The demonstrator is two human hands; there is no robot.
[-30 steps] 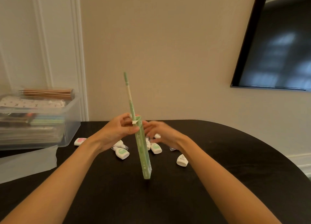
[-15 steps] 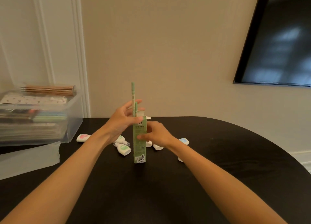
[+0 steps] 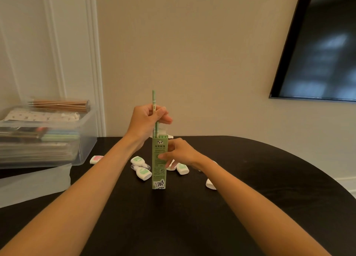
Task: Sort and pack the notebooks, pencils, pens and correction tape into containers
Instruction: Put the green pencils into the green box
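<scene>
Pencil point(image 3: 153, 99) pinched by left hand point(image 3: 146, 119) stands at twelve o'clock of upright box point(image 3: 159, 176), gripped by right hand point(image 3: 183, 152).

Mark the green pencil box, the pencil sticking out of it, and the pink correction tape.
green pencil box point(image 3: 157, 168): head view, lower half of the front face.
pencil point(image 3: 153, 98): head view, upper shaft near the top end.
pink correction tape point(image 3: 96, 159): head view, middle of its pink top.

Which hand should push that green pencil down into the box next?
Left. The left hand grips the green pencil, whose lower end sits in the open pencil box; the right hand steadies that box upright.
</scene>
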